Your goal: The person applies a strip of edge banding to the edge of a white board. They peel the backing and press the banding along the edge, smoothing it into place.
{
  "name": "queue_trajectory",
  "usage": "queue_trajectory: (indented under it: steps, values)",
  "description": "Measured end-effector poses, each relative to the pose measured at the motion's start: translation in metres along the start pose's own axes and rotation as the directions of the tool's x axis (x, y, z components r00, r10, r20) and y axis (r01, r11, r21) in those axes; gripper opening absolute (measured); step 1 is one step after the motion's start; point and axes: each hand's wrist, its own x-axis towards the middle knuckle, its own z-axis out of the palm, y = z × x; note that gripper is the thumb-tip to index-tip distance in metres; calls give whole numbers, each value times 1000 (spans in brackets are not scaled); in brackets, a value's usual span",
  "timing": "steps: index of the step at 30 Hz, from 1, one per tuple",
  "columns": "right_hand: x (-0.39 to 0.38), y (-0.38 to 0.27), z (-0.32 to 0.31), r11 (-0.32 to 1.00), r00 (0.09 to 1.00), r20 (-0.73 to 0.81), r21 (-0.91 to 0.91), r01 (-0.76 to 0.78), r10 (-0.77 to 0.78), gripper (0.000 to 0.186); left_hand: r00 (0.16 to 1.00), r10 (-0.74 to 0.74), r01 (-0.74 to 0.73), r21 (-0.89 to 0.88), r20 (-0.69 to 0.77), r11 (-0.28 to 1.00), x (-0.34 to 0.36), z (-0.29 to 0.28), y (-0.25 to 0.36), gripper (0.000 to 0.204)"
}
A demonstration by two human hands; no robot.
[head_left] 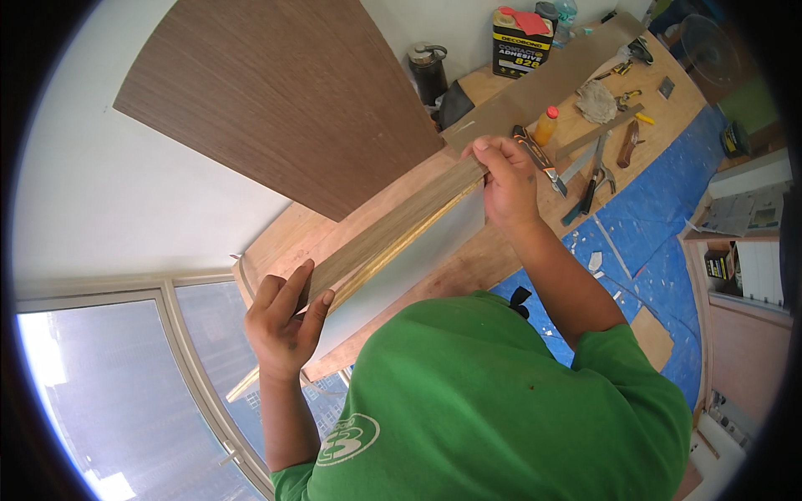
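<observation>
A long white panel [418, 250] stands on edge across a plywood bench, and a brown wood-grain laminate strip [393, 227] lies along its upper edge. My left hand [284, 321] clasps the near end of the strip and panel, thumb on one side and fingers on the other. At the far end my right hand [508, 184] presses on the strip with closed fingers. It also holds a utility knife [539, 159], whose handle and blade stick out to the right. My green shirt hides the panel's lower part.
The plywood bench [468, 271] carries an adhesive can [518, 42], a black bottle [428, 71], an orange-capped bottle [545, 125], a rag [596, 100] and several hand tools [597, 179]. A dark wood-grain sheet [284, 92] leans on the white wall. Blue tarp [660, 209] covers the floor; a window [109, 392] is at the lower left.
</observation>
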Motion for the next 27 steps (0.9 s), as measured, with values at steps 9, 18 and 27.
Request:
queue_trajectory:
  steps: [9,18,27]
  values:
    - [3,3,-3,999,999,-16,6,38,-38,11,999,-33,32,15,2,999,-9,9,6,42]
    - [0,0,-8,999,999,12,-15,32,-32,9,997,-69,68,25,32,997,-14,12,7,41]
    - [0,-3,-4,1000,999,-33,-6,24,-24,9,998,-49,49,4,34,999,-16,19,4,40]
